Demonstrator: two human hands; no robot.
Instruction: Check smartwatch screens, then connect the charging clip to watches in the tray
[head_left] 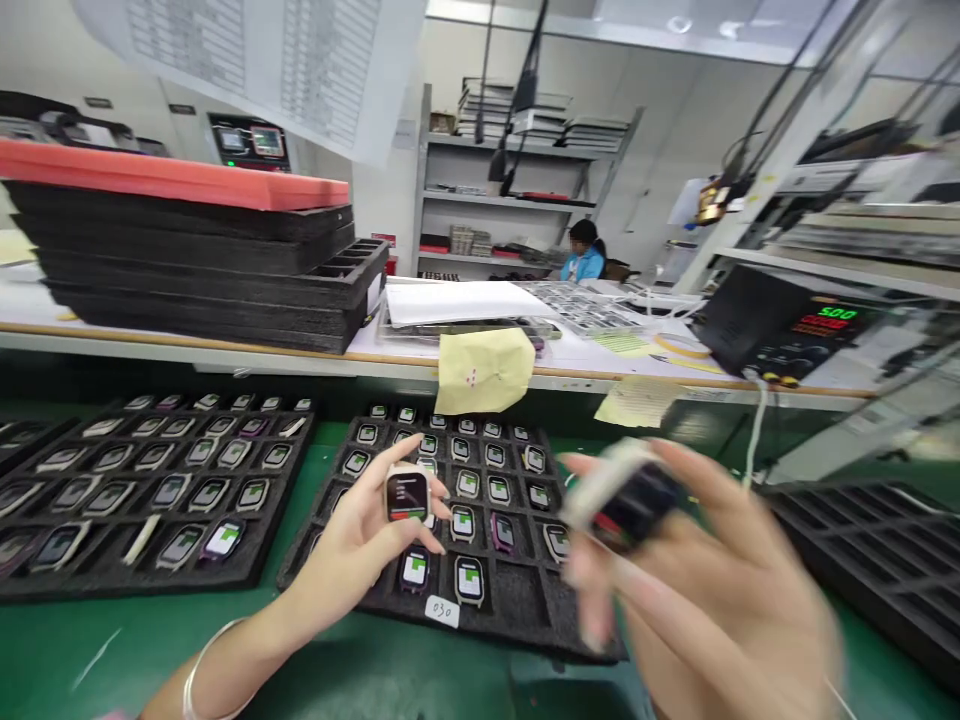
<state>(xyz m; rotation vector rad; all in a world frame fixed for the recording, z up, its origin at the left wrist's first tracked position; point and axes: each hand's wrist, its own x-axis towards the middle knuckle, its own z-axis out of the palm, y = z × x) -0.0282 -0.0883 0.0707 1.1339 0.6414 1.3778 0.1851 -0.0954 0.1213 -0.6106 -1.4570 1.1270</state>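
My left hand [375,525] is closed around a smartwatch body [407,496] with a pale case and a lit screen showing text and a red strip. It hovers over the middle foam tray [517,595], which bears a "030" label [442,611] and holds rows of similar watches, many with green and white screens. Nearer the camera, at the right, my right hand [720,590] grips another pale-cased smartwatch [630,495], tilted, its dark screen smeared by motion with a bit of red showing. Some slots at the tray's front right hold no watch.
Another foam tray of watches [202,500] lies left; a black slotted tray [862,560] lies right. On the ledge stand stacked black trays under a red foam sheet [180,175] and a power supply [795,325]. Yellow paper [486,372] hangs over the edge. A person in blue [583,260] is behind.
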